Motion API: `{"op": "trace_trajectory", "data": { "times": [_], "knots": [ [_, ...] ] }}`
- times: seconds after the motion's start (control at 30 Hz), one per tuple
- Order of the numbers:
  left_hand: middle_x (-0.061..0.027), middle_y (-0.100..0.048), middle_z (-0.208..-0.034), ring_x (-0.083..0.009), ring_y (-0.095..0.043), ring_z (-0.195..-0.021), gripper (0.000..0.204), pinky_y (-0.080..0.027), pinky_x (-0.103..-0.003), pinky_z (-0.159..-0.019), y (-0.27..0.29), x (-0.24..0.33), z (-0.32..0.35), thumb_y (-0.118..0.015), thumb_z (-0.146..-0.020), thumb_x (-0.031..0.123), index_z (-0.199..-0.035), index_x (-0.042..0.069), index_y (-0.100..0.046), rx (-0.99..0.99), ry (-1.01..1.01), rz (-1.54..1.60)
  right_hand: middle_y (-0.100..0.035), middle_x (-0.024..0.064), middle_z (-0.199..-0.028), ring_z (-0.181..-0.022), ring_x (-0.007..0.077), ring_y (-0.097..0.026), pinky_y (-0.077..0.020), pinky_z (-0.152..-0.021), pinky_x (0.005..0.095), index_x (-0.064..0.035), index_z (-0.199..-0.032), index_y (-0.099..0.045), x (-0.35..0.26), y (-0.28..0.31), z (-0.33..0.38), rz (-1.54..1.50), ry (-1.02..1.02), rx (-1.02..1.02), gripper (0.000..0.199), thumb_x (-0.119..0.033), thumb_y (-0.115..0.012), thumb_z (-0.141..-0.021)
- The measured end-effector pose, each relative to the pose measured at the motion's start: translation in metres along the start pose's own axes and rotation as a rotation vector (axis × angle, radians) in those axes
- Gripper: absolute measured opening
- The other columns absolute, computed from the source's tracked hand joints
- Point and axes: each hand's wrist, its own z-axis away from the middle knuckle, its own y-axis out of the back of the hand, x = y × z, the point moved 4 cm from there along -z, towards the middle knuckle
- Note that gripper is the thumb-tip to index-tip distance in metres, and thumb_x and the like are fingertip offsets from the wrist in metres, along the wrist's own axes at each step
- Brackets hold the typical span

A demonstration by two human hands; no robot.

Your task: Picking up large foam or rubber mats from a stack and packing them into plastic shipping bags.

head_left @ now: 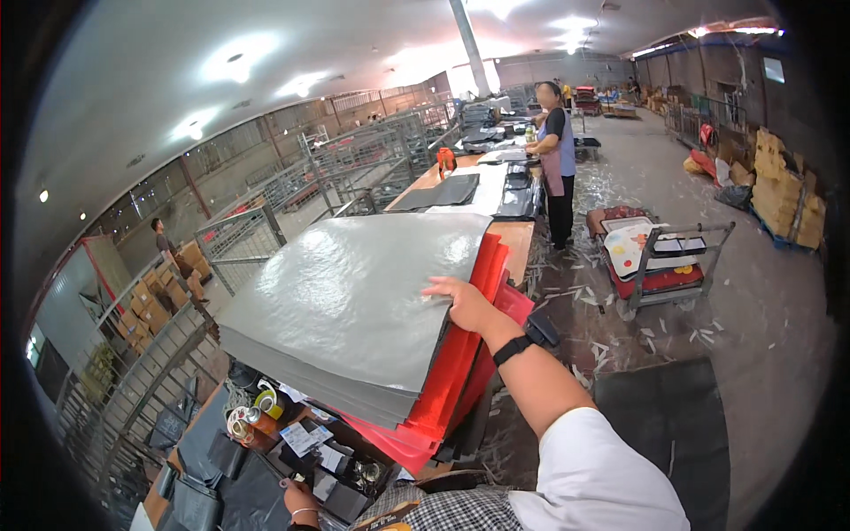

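Note:
A tall stack of glossy grey sheets [354,283] lies before me, with red sheets [452,380] under it. My right hand [465,303] rests on the right edge of the top grey sheet, its fingers stretched out. Low in the view, my left hand [303,503] is closed beside black sheet pieces [252,491] on the bench; what its fingers hold is too small to make out. Near it lie white paper slips [305,438], an orange can [259,419] and a yellow-green roll [269,400].
Beyond the stack, a long worktable [416,188] bears dark and white sheets, with a person [558,159] standing at its right side. A trolley [660,265] holds patterned mats on the right. Metal cage fencing [243,243] runs along the left. Scraps litter the floor.

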Motion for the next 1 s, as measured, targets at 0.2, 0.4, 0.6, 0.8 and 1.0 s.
{"op": "trace_trajectory", "data": {
  "times": [0.2,0.4,0.6,0.8,1.0],
  "knots": [
    [-0.0238,-0.065,-0.085,-0.0435,-0.062,-0.081,0.018,-0.049,-0.05,-0.072,0.078,0.074,-0.059,-0.054,-0.089,0.016,-0.098,0.005,-0.065,0.191,-0.325,0.213,-0.064,0.0202,-0.111,-0.106,0.0376,-0.059,-0.0474,-0.094,0.0423,-0.0111,-0.105,-0.069,0.038,-0.011,-0.013,0.429,0.179,-0.025,0.046,0.008,-0.046,-0.07],
    [-0.019,-0.065,-0.078,-0.0396,-0.063,-0.076,0.02,-0.048,-0.048,-0.067,0.175,0.208,-0.121,-0.058,-0.085,0.024,-0.084,0.005,-0.065,0.34,-0.461,0.421,-0.067,0.0195,-0.095,-0.094,0.0389,-0.063,-0.0495,-0.084,0.0424,-0.003,-0.093,-0.067,-0.053,0.054,0.011,0.379,0.217,0.148,0.03,0.008,-0.052,-0.069],
    [-0.0185,-0.068,-0.091,-0.0378,-0.063,-0.087,0.027,-0.051,-0.045,-0.08,0.217,0.348,-0.101,-0.061,-0.085,0.025,-0.105,0.008,-0.068,0.185,-0.751,0.388,-0.062,0.008,-0.082,-0.078,0.0223,-0.061,-0.0481,-0.075,0.0314,-0.0008,-0.09,-0.064,-0.108,0.136,0.071,0.343,0.064,0.386,0.013,-0.008,-0.063,-0.079],
    [-0.033,-0.042,-0.135,-0.0434,-0.049,-0.12,0.097,-0.04,-0.047,-0.1,0.233,0.377,0.096,-0.078,-0.068,0.048,-0.145,0.008,-0.036,-0.244,-1.567,0.233,-0.06,0.008,-0.093,-0.083,0.0167,-0.059,-0.0484,-0.075,0.0307,-0.0028,-0.088,-0.059,-0.224,0.127,0.06,0.352,-0.03,0.722,0.018,-0.019,-0.066,-0.089],
    [-0.0095,-0.064,-0.086,-0.0312,-0.065,-0.08,0.049,-0.051,-0.04,-0.063,0.225,0.391,0.125,-0.07,-0.071,0.021,-0.116,0.013,-0.054,-0.142,-1.434,0.27,-0.057,0.0111,-0.111,-0.097,0.0196,-0.058,-0.0483,-0.085,0.0371,-0.003,-0.113,-0.051,-0.213,0.076,-0.117,0.034,0.522,0.306,0.035,-0.019,-0.068,-0.087]
  ]
}}
